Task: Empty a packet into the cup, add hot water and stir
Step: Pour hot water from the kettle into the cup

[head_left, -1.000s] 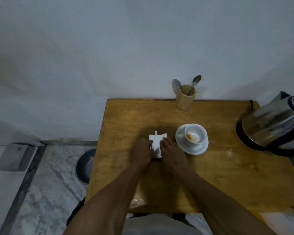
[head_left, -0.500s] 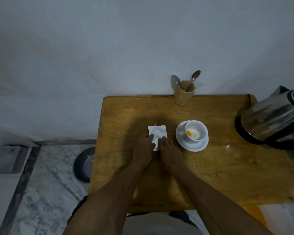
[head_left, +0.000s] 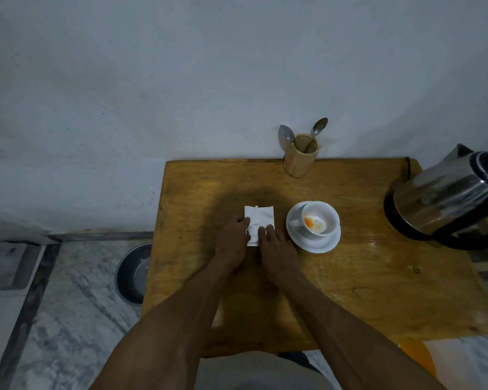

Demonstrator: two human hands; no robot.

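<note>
A: Start nearest the person. Where do the hands sit against the cup (head_left: pixel 319 223)?

B: Both lie to the cup's left on the table (head_left: pixel 378 277). The right hand (head_left: pixel 276 246) is the nearer one to the cup, almost beside the saucer (head_left: pixel 313 243); the left hand (head_left: pixel 231 243) is further off. Their fingers (head_left: pixel 268 230) are spread flat, pressing the near end of the one white packet (head_left: pixel 258 223), not pinching it.

A: And the packet itself?

B: Left of the cup, just beside the saucer, flat on the table. Its long axis runs away from the person, so most of it lies beyond the fingertips, with a small torn tab at the far edge. Lifting it probably calls for a pinch first, then a short carry rightward.

A: Counts?

B: One packet, one cup on one saucer, orange residue inside the cup. Right of the cup, well apart, one kettle (head_left: pixel 451 198). Beyond the cup, at the table's far edge, one wooden holder (head_left: pixel 299 161) with two spoons (head_left: pixel 317 130).
</note>
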